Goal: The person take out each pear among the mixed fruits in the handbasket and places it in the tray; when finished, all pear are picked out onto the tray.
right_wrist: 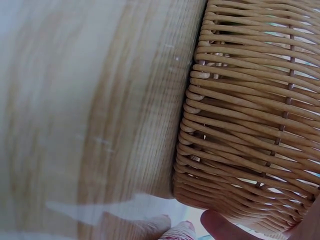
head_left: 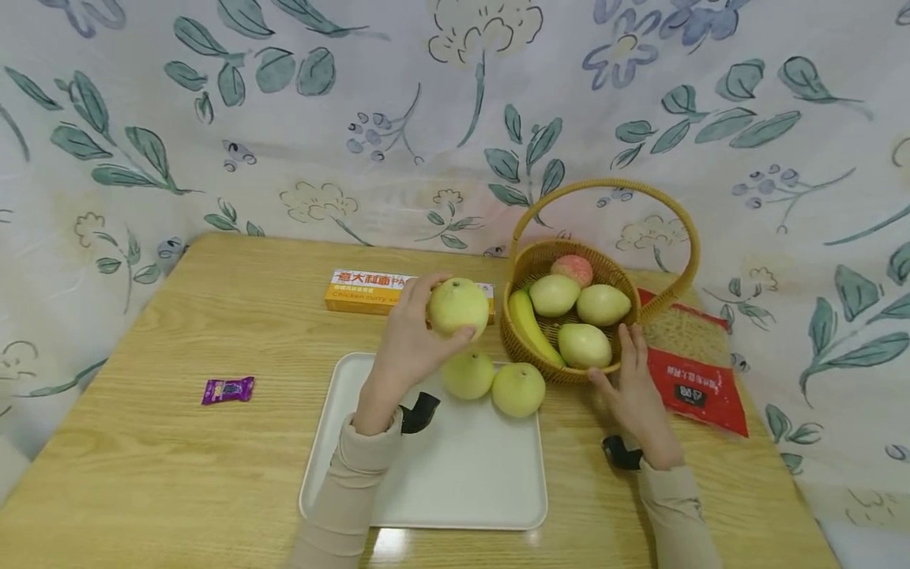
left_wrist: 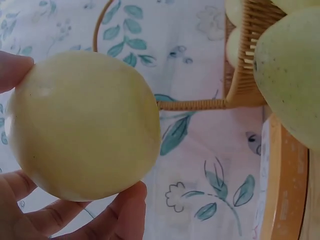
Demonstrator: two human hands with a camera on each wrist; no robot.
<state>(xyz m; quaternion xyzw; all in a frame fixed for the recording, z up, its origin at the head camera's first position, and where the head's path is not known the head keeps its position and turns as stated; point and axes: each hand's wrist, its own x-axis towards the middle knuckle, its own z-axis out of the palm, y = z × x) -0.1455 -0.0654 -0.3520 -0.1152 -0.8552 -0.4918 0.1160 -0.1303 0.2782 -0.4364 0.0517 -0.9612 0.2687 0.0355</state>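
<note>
My left hand (head_left: 415, 336) grips a round, pale yellow-green fruit (head_left: 458, 308) between thumb and fingers, raised above the back of a white tray (head_left: 455, 474). Close up in the left wrist view, the fruit (left_wrist: 85, 125) is smooth. Two similar fruits (head_left: 519, 390) sit at the tray's back right. Against the front right of a wicker basket (head_left: 508, 328) rests my right hand (head_left: 635, 391), its thumb and fingers spread along the side. Inside the basket are a banana (head_left: 533, 332), a pink peach-like fruit (head_left: 573, 270) and several pale oval fruits (head_left: 584, 346).
An orange pasta box (head_left: 362, 299) lies behind the tray, partly hidden by the left hand. Red pasta packaging (head_left: 697, 387) lies right of the basket. A purple wrapped candy (head_left: 227, 390) is on the wooden table (head_left: 178, 474) at left. The basket's tall handle (head_left: 604, 183) arches above it.
</note>
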